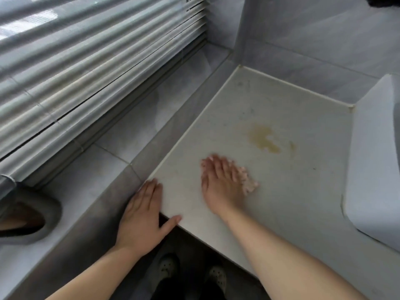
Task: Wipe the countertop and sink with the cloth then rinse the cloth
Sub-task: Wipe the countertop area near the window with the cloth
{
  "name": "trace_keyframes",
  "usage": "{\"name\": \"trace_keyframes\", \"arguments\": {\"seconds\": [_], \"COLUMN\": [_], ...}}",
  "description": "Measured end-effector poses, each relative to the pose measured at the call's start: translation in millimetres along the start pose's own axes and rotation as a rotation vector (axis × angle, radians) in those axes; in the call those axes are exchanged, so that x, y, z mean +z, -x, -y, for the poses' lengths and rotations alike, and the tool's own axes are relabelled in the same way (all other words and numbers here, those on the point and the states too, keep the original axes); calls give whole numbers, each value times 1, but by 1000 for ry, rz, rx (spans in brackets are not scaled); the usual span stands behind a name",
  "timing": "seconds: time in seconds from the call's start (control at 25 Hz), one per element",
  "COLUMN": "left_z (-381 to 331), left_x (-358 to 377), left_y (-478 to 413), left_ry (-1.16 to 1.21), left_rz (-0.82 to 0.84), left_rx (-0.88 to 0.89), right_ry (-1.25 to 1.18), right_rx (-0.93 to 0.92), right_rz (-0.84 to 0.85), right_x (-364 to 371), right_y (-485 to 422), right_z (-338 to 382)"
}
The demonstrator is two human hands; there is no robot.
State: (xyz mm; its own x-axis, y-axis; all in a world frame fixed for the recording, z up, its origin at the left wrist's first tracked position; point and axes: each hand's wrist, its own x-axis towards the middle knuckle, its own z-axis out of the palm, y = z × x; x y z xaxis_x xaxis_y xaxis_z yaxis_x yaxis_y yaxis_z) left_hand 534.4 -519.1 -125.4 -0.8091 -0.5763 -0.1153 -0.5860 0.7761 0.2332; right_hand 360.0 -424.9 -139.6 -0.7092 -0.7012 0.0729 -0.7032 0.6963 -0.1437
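You face a tiled corner of a home, likely a kitchen: stained countertop (pixel 270 118), grey wall tiles (pixel 313 40), tiled sill (pixel 121 135) and window blinds (pixel 86 61) at your left.

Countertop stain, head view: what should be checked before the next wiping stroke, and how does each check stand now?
1. Cloth pressed flat on the countertop under the right hand: ok.
2. Yellow stain wiped off: not ok; it lies beyond the cloth, apart from it.
3. Surface between cloth and stain free of objects: ok.
4. Left hand resting on the countertop's near-left corner, out of the stroke's path: ok.
5. Cloth damp enough: cannot tell.
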Motion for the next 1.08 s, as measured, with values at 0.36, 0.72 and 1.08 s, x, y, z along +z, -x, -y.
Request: {"name": "trace_keyframes", "arguments": {"seconds": [0.36,0.72,1.08], "left_z": [9,4,-23], "left_x": [-3,-5,1], "left_y": [11,-8,-69], "left_ry": [67,41,-65], "left_rz": [-157,-221,-16], "left_rx": [-16,60,192], "right_ry": [-32,-80,44], "right_rx": [-352,-496,-152], "right_rz": [157,144,142], "right_x": [1,6,-5], "right_y": [-39,-10,4], "right_z": [37,44,-36]}}
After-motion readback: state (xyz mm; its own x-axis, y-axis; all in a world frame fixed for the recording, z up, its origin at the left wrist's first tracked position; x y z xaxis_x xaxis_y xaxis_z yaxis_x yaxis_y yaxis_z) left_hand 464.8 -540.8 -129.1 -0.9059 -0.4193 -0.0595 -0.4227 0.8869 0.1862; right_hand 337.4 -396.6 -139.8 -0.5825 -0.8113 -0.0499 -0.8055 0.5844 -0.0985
